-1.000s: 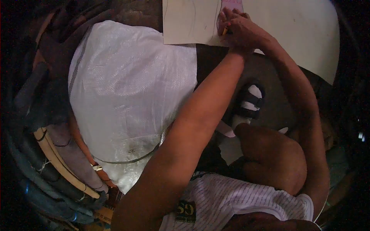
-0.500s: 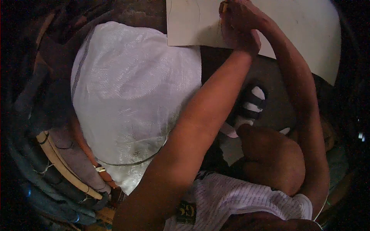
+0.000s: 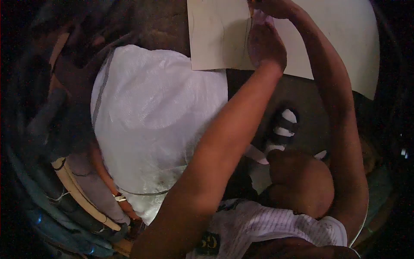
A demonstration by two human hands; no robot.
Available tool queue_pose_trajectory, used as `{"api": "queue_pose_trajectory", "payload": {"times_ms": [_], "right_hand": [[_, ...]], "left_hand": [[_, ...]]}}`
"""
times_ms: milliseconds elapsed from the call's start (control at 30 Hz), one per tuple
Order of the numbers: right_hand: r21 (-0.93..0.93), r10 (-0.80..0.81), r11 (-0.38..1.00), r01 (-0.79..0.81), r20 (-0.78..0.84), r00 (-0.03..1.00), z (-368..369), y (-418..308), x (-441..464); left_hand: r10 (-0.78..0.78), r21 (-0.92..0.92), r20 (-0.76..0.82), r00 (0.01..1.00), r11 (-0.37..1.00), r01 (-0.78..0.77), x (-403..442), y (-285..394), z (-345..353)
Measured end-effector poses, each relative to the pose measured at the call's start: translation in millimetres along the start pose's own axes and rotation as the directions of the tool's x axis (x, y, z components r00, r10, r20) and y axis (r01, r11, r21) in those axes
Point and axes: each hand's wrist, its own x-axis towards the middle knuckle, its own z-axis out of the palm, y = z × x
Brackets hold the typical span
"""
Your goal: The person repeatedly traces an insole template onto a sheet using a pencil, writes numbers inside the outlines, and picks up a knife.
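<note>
A pale sheet [image 3: 336, 47] with drawn curved lines lies at the top of the view. On it, my left hand [image 3: 268, 45] presses flat over a pinkish-purple piece [image 3: 262, 18], which shows beyond the fingers and along the hand's left side. Just above, my right hand [image 3: 276, 7] is closed around a thin yellow-orange pencil-like item [image 3: 251, 9] beside the piece's upper left edge. The top frame edge cuts off part of the right hand.
A big white woven sack [image 3: 151, 116] fills the left centre. Dark rolled or folded material [image 3: 56, 190] curves along the lower left. A foot in a strapped sandal [image 3: 285, 125] and a bent knee [image 3: 306, 181] are below the sheet.
My right hand has moved up and away from my left hand, uncovering part of the pinkish piece. The sack and sheet sit slightly lower in view.
</note>
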Motion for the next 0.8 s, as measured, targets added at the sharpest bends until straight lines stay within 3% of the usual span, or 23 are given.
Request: {"api": "queue_pose_trajectory", "payload": {"times_ms": [33,100,133,167,200,233,267,300,333,400,433,467,500,533,600,633,700,800], "right_hand": [[0.001,0.003,1.0,-0.003,-0.003,1.0,-3.1,-2.4,0.2],[0.327,0.25,0.911,-0.25,0.042,0.967,-7.0,-5.8,-1.0],[0.329,0.251,0.91,-0.251,0.042,0.967,-6.2,-3.5,0.1],[0.202,0.229,0.953,-0.226,0.011,0.973,-5.9,-1.4,2.7],[0.069,0.201,0.977,-0.2,-0.016,0.979,-4.4,3.6,5.6],[0.069,0.204,0.977,-0.202,-0.024,0.979,-1.8,12.4,7.2],[-0.243,-0.086,0.969,0.05,-0.136,0.987,1.0,21.0,8.0],[-0.547,-0.382,0.799,0.248,-0.145,0.913,1.8,26.3,8.0],[-0.548,-0.377,0.8,0.242,-0.147,0.914,3.1,31.4,9.0],[-0.664,-0.356,0.725,0.185,-0.13,0.925,2.4,32.2,12.3],[-0.665,-0.352,0.725,0.179,-0.134,0.926,1.2,26.7,12.5],[-0.223,-0.032,0.975,-0.023,-0.24,0.97,1.0,19.8,12.6],[0.273,0.296,0.931,-0.241,-0.177,0.939,0.6,16.9,13.2],[0.273,0.294,0.932,-0.239,-0.18,0.939,-0.7,16.1,13.7],[0.527,0.263,0.842,-0.113,-0.219,0.939,-4.3,14.0,8.8],[0.526,0.262,0.843,-0.111,-0.221,0.94,-5.1,13.6,10.1],[0.489,0.3,0.857,-0.162,-0.219,0.928,-7.3,11.4,10.3],[0.616,0.415,0.76,-0.209,-0.212,0.885,-9.9,7.5,11.5]], "left_hand": [[0.023,-0.001,-0.01,1.0,1.0,-0.023,1.6,0.1,-5.2],[0.049,0.0,-0.016,0.999,0.999,-0.049,3.5,2.3,-7.6],[0.013,0.085,0.098,0.995,0.996,-0.022,4.2,3.9,-7.6],[-0.032,0.172,0.208,0.978,0.985,-0.005,5.1,5.7,-7.7],[-0.03,0.174,0.208,0.978,0.985,-0.007,5.0,3.1,-1.9],[0.019,0.144,0.051,0.999,0.989,-0.026,4.7,-1.1,4.2],[0.047,0.129,-0.029,0.998,0.991,-0.043,6.3,-2.3,11.0],[0.075,0.117,-0.109,0.991,0.991,-0.062,8.0,-1.7,10.2],[-0.059,-0.206,-0.089,0.994,0.978,0.039,10.9,-3.1,9.1],[-0.174,-0.502,-0.022,0.985,0.853,0.139,14.9,-8.2,8.9],[-0.035,-0.24,-0.009,0.999,0.97,0.032,16.0,-12.2,8.9],[0.031,-0.101,0.014,0.999,0.995,-0.029,17.5,-13.7,8.9],[0.096,0.038,0.037,0.995,0.994,-0.098,18.8,-15.2,8.7],[0.04,-0.12,0.018,0.999,0.992,-0.037,20.6,-16.6,9.0],[-0.01,-0.272,0.001,1.0,0.962,0.01,19.5,-16.7,11.5],[0.069,-0.062,-0.02,0.997,0.996,-0.07,18.4,-17.8,13.5],[0.152,0.152,-0.025,0.988,0.977,-0.147,17.3,-19.7,17.2],[0.142,0.081,-0.01,0.99,0.987,-0.141,19.7,-20.0,15.3]]}}
